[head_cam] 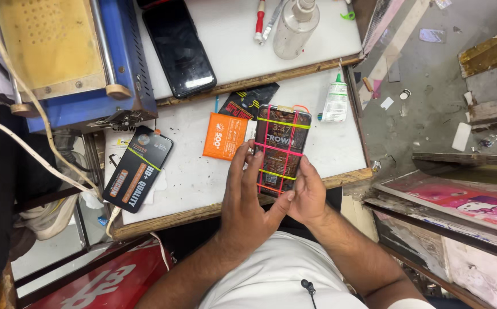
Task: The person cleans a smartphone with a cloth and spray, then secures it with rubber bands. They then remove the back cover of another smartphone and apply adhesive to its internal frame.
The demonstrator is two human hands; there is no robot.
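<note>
Right at the near edge of the white surface [197,177], the left hand [247,197] and right hand [307,195] both grip a phone [281,150] strapped with pink and yellow rubber bands, apparently clamping it. Any shift wants care: the wooden lip sits just below, an orange packet [224,136] crowds its left, a glue bottle [335,98] stands beyond.

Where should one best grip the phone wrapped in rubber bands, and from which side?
Probably by its two long edges near the lower end, coming from below. The phone lies flat on the white table, bands crossing its face; the left hand and right hand already hold there.
</note>
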